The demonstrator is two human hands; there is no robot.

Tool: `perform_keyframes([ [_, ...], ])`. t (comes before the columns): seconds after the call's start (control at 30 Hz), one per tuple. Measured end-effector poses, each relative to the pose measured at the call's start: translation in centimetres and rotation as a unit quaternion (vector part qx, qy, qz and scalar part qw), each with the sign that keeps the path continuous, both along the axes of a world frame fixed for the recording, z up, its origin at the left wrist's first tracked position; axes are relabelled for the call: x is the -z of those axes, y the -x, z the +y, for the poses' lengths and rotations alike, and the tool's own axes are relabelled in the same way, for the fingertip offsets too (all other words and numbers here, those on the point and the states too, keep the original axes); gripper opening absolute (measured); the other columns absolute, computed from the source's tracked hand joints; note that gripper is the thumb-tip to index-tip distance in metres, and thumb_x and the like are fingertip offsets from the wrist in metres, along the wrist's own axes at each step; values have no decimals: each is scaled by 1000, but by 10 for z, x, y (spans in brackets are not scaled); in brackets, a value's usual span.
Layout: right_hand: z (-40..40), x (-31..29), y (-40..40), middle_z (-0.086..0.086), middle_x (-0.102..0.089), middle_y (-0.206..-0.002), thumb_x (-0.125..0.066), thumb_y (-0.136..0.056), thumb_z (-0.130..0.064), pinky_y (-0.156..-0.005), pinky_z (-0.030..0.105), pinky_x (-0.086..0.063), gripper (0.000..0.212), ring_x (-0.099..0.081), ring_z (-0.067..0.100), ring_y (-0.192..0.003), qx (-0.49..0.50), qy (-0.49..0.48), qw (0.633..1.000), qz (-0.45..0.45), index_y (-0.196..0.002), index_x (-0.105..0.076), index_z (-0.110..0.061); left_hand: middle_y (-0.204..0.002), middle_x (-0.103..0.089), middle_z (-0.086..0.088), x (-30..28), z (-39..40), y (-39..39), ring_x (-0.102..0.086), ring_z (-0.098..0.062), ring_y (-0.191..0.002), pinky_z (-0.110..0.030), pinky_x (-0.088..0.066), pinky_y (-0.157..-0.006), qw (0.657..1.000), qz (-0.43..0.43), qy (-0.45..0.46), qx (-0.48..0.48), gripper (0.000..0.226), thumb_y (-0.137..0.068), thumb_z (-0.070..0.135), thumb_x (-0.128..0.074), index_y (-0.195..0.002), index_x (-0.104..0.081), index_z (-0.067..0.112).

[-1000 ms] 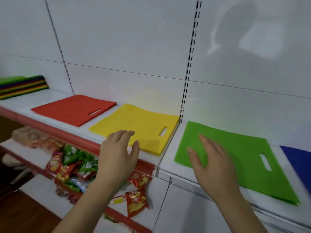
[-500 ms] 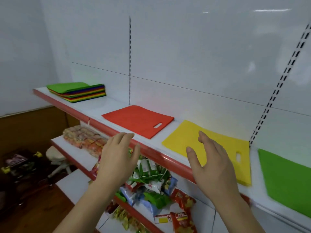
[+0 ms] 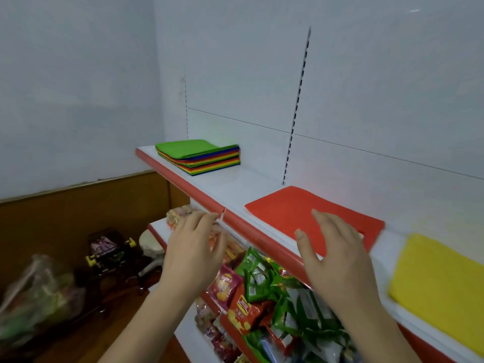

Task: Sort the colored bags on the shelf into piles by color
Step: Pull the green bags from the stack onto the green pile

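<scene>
A stack of mixed colored bags (image 3: pixel 201 157), green on top, lies at the far left end of the white shelf (image 3: pixel 235 184). A single red bag (image 3: pixel 296 209) lies flat further right, and a yellow bag (image 3: pixel 442 276) at the right edge. My left hand (image 3: pixel 195 251) hovers in front of the shelf's red edge, fingers relaxed, holding nothing. My right hand (image 3: pixel 335 254) floats over the near corner of the red bag, fingers spread and empty; whether it touches the bag I cannot tell.
The lower shelf holds several snack packets (image 3: pixel 262 292) in red and green. On the wooden floor at the left are a plastic bag (image 3: pixel 34 299), a small cart (image 3: pixel 110 251) and a white stool (image 3: pixel 150 244). A white back panel rises behind the shelf.
My view has swung left along the shelf: the green and blue bags have left the frame, the mixed stack has come nearer the centre. Both hands moved left with it, still empty.
</scene>
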State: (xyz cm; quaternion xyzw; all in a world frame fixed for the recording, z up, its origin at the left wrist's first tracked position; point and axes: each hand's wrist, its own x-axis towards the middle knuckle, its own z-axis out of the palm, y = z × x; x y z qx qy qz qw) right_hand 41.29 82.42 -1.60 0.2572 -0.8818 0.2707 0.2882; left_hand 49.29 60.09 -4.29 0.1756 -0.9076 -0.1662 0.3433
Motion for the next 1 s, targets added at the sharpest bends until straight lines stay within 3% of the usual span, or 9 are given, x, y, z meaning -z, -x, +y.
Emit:
perform_keyframes([
  [0.23,-115,-1,73,1,-57,-130,-51,-93,-48,-99,34,-41,51,-46,21,-123,-51,36,998,-10,-131,-58,-14,-136,-51,13,-9,-99,48,-44,-8,-127,-30,-42,-103,998,-14,23,-58,42,-96,48,-48,-134,-51,30],
  [0.47,-229,0,122,2,-58,-128,-53,-92,-45,-99,34,-41,50,-45,20,-121,-83,31,996,-20,-130,-58,-14,-132,-54,11,-8,-206,81,-46,-9,-123,-29,-43,-99,997,-5,23,-74,42,-95,46,-48,-132,-54,27],
  [0.63,-312,-1,146,3,-59,-125,-48,-90,-49,-95,36,-43,52,-47,22,-117,-45,32,998,-9,-127,-61,-14,-129,-56,7,-3,-301,111,-48,-13,-121,-31,-43,-99,999,3,20,-42,40,-95,42,-51,-130,-57,22],
  [0.87,-409,-15,168,2,-57,-130,-56,-92,-43,-101,33,-37,47,-44,20,-123,40,45,998,-24,-130,-59,-15,-126,-59,3,-13,-419,157,-52,-19,-116,-39,-48,-94,998,-9,52,35,47,-94,49,-43,-127,-59,19],
  [1.0,-439,-12,191,5,-63,-119,-60,-93,-40,-96,33,-41,42,-52,26,-114,79,61,995,9,-122,-64,-11,-122,-61,1,-15,-463,192,-55,-23,-112,-40,-49,-91,997,-8,46,64,46,-91,47,-46,-123,-61,18],
])
